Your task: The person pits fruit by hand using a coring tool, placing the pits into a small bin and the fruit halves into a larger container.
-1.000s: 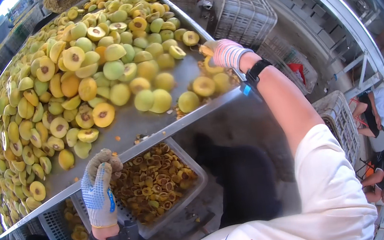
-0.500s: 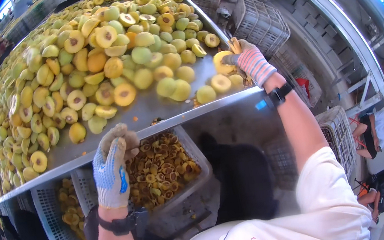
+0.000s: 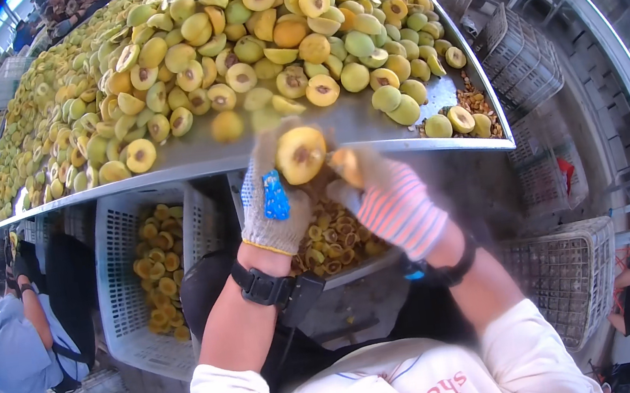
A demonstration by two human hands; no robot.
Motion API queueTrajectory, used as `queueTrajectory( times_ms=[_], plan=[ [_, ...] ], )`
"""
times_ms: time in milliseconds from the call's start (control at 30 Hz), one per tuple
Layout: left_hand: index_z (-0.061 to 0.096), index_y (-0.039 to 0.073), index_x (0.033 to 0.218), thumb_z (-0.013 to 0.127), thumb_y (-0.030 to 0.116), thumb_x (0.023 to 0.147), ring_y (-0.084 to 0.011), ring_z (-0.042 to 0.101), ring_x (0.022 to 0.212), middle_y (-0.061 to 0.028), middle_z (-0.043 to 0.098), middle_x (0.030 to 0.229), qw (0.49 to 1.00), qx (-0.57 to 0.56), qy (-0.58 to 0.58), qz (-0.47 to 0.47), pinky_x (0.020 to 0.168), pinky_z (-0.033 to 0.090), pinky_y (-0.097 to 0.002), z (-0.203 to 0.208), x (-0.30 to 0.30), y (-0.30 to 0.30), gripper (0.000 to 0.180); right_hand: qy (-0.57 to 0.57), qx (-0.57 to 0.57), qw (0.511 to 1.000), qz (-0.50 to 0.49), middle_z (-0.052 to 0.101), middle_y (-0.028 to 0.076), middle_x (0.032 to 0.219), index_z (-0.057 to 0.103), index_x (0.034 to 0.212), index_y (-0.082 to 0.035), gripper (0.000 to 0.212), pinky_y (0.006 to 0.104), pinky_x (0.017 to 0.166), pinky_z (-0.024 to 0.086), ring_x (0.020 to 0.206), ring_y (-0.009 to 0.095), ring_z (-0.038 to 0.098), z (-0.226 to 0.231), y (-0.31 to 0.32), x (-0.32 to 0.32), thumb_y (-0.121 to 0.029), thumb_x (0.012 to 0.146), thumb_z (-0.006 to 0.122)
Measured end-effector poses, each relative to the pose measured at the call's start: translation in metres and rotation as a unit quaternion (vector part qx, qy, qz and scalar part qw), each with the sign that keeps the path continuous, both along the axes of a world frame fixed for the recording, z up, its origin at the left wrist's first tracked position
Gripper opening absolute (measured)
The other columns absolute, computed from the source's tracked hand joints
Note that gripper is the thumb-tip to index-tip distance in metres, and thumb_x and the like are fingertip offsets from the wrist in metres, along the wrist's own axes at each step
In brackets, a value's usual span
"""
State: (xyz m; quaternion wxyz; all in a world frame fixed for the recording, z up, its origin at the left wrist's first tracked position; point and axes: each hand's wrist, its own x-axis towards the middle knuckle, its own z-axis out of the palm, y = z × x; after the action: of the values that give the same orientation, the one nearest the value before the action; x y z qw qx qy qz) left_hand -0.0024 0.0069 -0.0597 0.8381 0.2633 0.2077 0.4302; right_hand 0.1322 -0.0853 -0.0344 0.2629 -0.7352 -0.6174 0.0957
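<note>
In front of the table edge, my left hand (image 3: 277, 197), in a grey-white glove with blue patches, is closed around a yellow peach half (image 3: 302, 155). Its cut face is turned up and shows a brown centre. My right hand (image 3: 403, 199), in a pink-and-grey striped glove, is closed close beside it. A blurred orange-yellow piece (image 3: 346, 167) sticks out from its fingertips, near the peach half; its kind is unclear. Halved peaches (image 3: 233, 56) are heaped on the metal table (image 3: 370, 129) beyond my hands.
Below my hands stands a crate with cut peach pieces (image 3: 337, 245). A white crate (image 3: 118, 302) with more halves is left of it. Grey crates (image 3: 523, 58) line the right side. Small brown bits (image 3: 471, 100) lie in the table's right corner. Another person (image 3: 15, 339) sits at left.
My right hand has come from the table's right corner to the middle, beside my left hand. The left hand now holds a peach half. The view has shifted right.
</note>
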Motion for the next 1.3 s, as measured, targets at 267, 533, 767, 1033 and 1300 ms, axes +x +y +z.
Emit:
queueTrajectory(
  times_ms=[267,533,767,1033,1300],
  plan=[
    [0.052,0.006,0.121,0.055,0.034,0.100,-0.0263,0.064,0.099,-0.0142,0.064,0.108,0.999,-0.037,-0.027,0.005,0.088,0.053,-0.0376,-0.009,-0.008,0.009,0.035,0.045,-0.166,0.985,0.004,0.068,0.021,0.091,0.050,0.114,0.000,0.047,0.0443,0.071,0.054,0.087,0.038,0.068,-0.010,0.022,-0.017,-0.027,0.083,0.071],
    [0.052,0.009,0.114,0.051,0.034,0.101,-0.0296,0.067,0.089,-0.0157,0.065,0.103,0.993,0.033,0.103,0.048,0.080,0.056,-0.0407,-0.020,0.004,0.004,0.029,0.160,-0.206,0.965,0.016,0.068,0.023,0.096,0.051,0.116,0.002,0.048,0.0430,0.079,0.054,0.094,0.039,0.067,-0.034,0.029,-0.019,-0.025,0.082,0.071],
    [0.050,0.008,0.114,0.051,0.032,0.102,-0.0276,0.068,0.085,-0.0159,0.064,0.101,0.970,0.129,0.179,0.099,0.075,0.058,-0.0381,-0.022,0.018,-0.006,0.027,0.265,-0.165,0.950,0.020,0.068,0.022,0.099,0.053,0.118,0.000,0.047,0.0432,0.081,0.054,0.099,0.039,0.066,-0.034,0.022,-0.015,-0.019,0.080,0.072],
    [0.051,0.007,0.113,0.052,0.033,0.101,-0.0270,0.067,0.087,-0.0146,0.064,0.101,0.971,0.148,0.166,0.089,0.077,0.057,-0.0386,-0.016,0.017,-0.009,0.029,0.212,-0.208,0.955,-0.001,0.068,0.023,0.100,0.051,0.118,-0.001,0.046,0.0436,0.080,0.054,0.098,0.039,0.066,-0.036,0.020,-0.012,-0.018,0.081,0.071],
    [0.054,0.006,0.111,0.048,0.039,0.102,-0.0270,0.065,0.093,-0.0139,0.065,0.102,0.981,0.106,0.148,0.066,0.083,0.055,-0.0386,-0.019,0.013,-0.004,0.034,0.199,-0.227,0.953,-0.013,0.068,0.024,0.101,0.051,0.120,-0.001,0.047,0.0441,0.079,0.054,0.098,0.039,0.066,-0.018,0.027,-0.013,-0.018,0.081,0.070]
  ],
)
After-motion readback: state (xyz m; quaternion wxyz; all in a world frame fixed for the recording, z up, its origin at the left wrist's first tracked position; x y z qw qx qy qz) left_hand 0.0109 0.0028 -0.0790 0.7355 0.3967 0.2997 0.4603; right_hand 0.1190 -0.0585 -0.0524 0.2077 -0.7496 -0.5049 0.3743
